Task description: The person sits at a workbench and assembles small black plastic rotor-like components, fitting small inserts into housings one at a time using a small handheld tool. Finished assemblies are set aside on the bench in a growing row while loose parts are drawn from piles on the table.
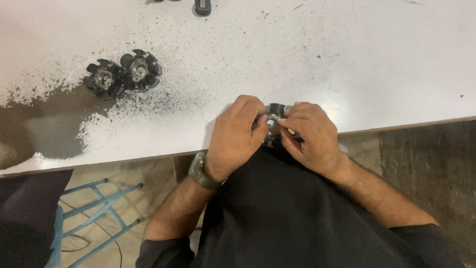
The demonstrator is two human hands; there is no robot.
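Observation:
Both my hands hold one small dark round metal part (273,113) with a shiny centre, at the near edge of the white table (347,64). My left hand (238,136) wraps its left side, fingers curled over it. My right hand (310,136) grips its right side, thumb and fingers pinched near the centre. Most of the part is hidden by my fingers. A dark green watch (199,172) sits on my left wrist.
Two similar dark lobed round parts (104,79) (140,71) lie side by side at the left of the table, amid worn, dark speckled paint. A small dark object (202,7) lies at the far edge. A blue metal stool frame (99,208) stands below left.

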